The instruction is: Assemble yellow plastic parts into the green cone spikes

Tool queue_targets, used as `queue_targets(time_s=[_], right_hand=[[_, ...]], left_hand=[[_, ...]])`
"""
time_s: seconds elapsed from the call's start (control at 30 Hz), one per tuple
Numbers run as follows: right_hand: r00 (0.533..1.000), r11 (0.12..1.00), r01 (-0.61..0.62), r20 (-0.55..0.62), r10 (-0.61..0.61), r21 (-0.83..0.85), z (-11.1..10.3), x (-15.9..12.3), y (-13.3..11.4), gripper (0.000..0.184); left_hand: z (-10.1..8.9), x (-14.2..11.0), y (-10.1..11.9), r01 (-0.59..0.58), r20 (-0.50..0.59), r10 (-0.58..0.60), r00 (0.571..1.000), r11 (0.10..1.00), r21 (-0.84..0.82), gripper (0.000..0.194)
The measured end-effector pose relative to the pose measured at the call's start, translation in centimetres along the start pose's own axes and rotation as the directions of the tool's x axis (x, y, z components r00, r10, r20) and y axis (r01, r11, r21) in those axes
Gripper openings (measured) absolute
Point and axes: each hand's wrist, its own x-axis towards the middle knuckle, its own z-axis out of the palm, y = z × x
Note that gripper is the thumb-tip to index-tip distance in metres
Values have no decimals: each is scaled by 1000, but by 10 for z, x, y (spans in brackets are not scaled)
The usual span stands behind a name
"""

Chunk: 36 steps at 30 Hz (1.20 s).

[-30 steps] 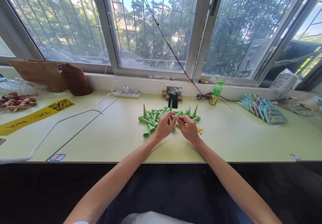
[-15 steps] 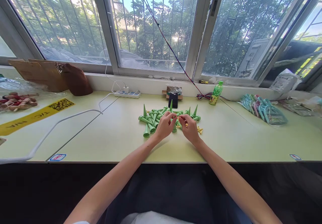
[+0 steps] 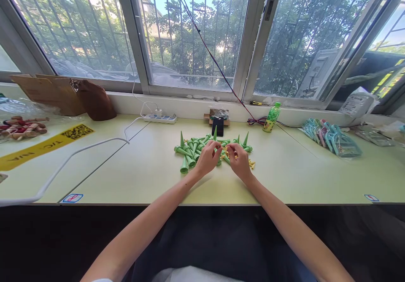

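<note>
Several green plastic cone-shaped spikes (image 3: 184, 164) with wide round ends lie heaped on the table around my hands, and a few stand point up. My left hand (image 3: 209, 157) is over the middle of the heap, its fingertips pinched together; whatever is in them is too small to make out. Close by on the right, my right hand (image 3: 238, 159) also has thumb and finger pinched, a small gap from the left. Small yellow pieces (image 3: 252, 164) lie beside and behind the right hand. A green spike below the left fingers is partly hidden.
A black phone (image 3: 217, 126) leans on a small box behind the heap. A green drink bottle (image 3: 272, 117), a power strip (image 3: 160, 118) and bagged blue-and-pink items (image 3: 338, 140) stand toward the windows. A white cable (image 3: 79, 151) crosses the table (image 3: 126, 176) on the left.
My right fingertips have moved slightly right, away from the left ones, so the gap between the hands is a little wider. My left hand has hardly moved.
</note>
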Motion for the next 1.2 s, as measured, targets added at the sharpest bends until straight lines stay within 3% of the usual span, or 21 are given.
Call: queue_targets(time_s=[0.2,0.33,0.73,1.03,1.2], right_hand=[[999,999,-33,-31,34,8,0,1,-1,23],[998,999,-44,-52,44,-1,0,0,0,25],[997,999,-49,-52,48,-17,0,1,2,27],[997,998,-55,-55,55,-2,0,2,2,25],[999,999,-39,-33,38,-16,1,2,1,25]], left_hand=[[3,0,-4,47,17,-46,999,999,-25,16],[4,0,-6,47,44,-48,998,999,13,12],[4,-2,-10,64,141,-84,987,988,142,26],[1,1,-6,176,0,-176,984,984,-22,6],[-2,3,-3,220,-98,-227,969,972,-84,10]])
